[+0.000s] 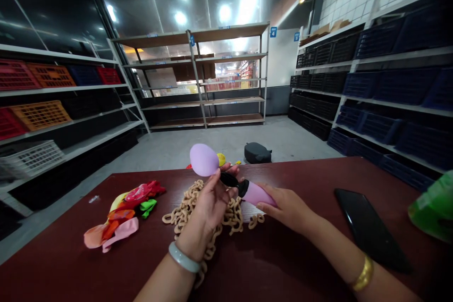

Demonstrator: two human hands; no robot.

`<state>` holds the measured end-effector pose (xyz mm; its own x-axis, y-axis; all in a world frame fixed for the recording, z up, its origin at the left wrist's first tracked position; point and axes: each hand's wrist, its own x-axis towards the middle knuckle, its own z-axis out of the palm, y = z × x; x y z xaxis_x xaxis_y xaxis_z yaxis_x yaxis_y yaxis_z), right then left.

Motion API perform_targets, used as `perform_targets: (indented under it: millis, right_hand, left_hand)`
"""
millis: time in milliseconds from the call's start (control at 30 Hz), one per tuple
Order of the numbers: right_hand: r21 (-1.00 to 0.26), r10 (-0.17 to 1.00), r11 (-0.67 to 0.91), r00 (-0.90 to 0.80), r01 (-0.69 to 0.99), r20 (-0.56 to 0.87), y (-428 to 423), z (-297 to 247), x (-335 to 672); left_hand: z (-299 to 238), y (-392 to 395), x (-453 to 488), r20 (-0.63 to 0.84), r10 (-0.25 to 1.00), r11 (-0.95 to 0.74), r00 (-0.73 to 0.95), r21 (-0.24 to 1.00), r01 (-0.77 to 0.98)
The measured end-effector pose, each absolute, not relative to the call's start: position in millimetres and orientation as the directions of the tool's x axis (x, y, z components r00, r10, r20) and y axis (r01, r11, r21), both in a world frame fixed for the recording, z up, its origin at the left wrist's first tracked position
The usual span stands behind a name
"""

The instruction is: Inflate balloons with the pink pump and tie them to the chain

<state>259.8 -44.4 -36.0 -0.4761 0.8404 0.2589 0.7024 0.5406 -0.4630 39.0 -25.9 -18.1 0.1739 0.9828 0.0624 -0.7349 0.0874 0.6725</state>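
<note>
My left hand [208, 203] pinches the neck of a small, partly inflated purple balloon [203, 159] onto the black nozzle of a pump. My right hand [288, 207] grips the pink body of that balloon pump [256, 193], which lies almost level above the dark red table [283, 264]. Under both hands lies a beige plastic chain [187, 212] in a loose heap. A pile of flat balloons [123, 212] in pink, orange, yellow, red and green rests to the left of my left hand.
A black phone [370, 229] lies on the table at the right, beside a green bag [433, 207] at the edge. A black bag [257, 152] sits on the floor beyond. Shelving with crates lines both sides and the back.
</note>
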Motion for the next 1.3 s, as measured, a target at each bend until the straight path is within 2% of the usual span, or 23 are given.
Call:
perform_targets:
  millis: [67,100,267,433,633,733,1100,1200,1300]
  right_hand:
    - [-0.51,0.841,0.533,-0.49,0.675,0.23,-44.6,-32.2,263.0]
    - [-0.527,0.843,0.526,-0.493,0.668,0.217,-45.0,-30.7,263.4]
    - [-0.577,0.844,0.512,-0.497,0.636,0.201,-45.8,-32.5,254.3]
    - [-0.586,0.847,0.496,-0.504,0.64,0.167,-42.1,-44.7,248.0]
    - [-0.631,0.791,0.525,-0.601,0.571,0.115,-44.7,-48.1,250.3]
    - [-0.629,0.785,0.526,-0.611,0.572,0.101,-51.5,-42.4,245.3]
    - [-0.645,0.819,0.503,-0.556,0.576,0.142,-56.9,-35.5,232.9]
    - [-0.653,0.82,0.492,-0.557,0.576,0.127,-57.6,-34.4,231.6]
    - [-0.609,0.848,0.474,-0.517,0.636,0.12,-59.8,-31.9,228.2]
  left_hand:
    - [-13.1,-25.5,34.0,0.066,0.963,0.156,0.262,0.656,-0.739]
    - [-11.8,-25.8,34.8,0.076,0.965,0.145,0.252,0.647,-0.749]
    - [-13.5,-28.9,54.2,0.168,0.985,-0.122,-0.03,0.571,-0.812]
    - [-6.3,-18.9,32.2,0.181,0.968,-0.243,-0.172,0.533,-0.811]
    - [1.0,-1.9,-23.4,0.211,0.837,-0.529,-0.505,0.548,-0.648]
    - [-2.0,1.1,-23.2,0.201,0.785,-0.574,-0.587,0.592,-0.566]
    - [-17.7,-28.2,65.6,0.105,0.892,-0.388,-0.441,0.681,-0.622]
    - [-18.5,-32.1,72.9,0.105,0.904,-0.368,-0.414,0.683,-0.631]
    - [-15.6,-28.0,65.2,0.122,0.907,-0.372,-0.402,0.677,-0.635]
